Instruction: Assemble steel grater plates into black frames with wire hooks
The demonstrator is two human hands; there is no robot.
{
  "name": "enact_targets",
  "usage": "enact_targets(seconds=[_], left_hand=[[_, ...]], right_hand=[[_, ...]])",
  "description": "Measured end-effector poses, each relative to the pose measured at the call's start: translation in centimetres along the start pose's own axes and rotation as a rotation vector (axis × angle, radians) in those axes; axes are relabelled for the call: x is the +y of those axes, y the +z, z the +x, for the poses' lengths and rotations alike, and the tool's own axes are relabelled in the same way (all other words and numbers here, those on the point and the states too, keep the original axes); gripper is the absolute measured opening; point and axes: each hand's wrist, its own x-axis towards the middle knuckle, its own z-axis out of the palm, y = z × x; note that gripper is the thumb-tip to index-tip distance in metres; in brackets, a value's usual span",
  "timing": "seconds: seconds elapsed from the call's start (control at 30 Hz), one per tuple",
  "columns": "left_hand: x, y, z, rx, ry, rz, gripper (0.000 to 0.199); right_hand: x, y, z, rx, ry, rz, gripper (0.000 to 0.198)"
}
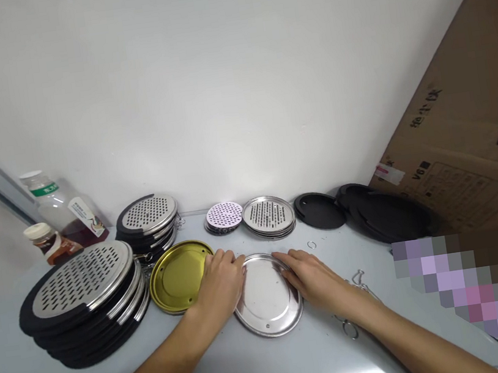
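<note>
A round silver metal lid (265, 298) with a raised rim and a small hole near its front lies on the table before me. The fingers of my left hand (222, 278) are closed on its left rim. On the opposite side, my right hand (312, 276) grips the rim with thumb and fingers. Just left of the lid, partly behind my left hand, is a gold-coloured metal lid (176, 277) with small holes near its edge. Metal rings and chains (350, 328) lie beside and partly under my right forearm.
Grater discs with black rims (81, 281) form two stacks at left, near two bottles (79, 213). Along the wall are a lilac perforated disc (224, 214), silver perforated discs (269, 214) and black round trays (320, 210). A cardboard box (469, 137) stands at right.
</note>
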Motion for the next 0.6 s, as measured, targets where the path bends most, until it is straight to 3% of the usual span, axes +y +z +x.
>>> enact_targets(seconds=[0.3, 0.47, 0.6], left_hand=[[0.1, 0.5, -0.2, -0.015, -0.003, -0.008, 0.028], [-0.2, -0.7, 0.3, -0.009, -0.054, -0.042, 0.025], [-2.0, -2.1, 3.6, 0.021, -0.184, -0.063, 0.051]], right_hand=[[-0.2, 1.8, 0.0, 0.003, -0.011, -0.27, 0.055], [0.1, 0.9, 0.0, 0.011, -0.021, -0.121, 0.046], [0.3, -0.5, -0.1, -0.009, 0.015, 0.07, 0.045]])
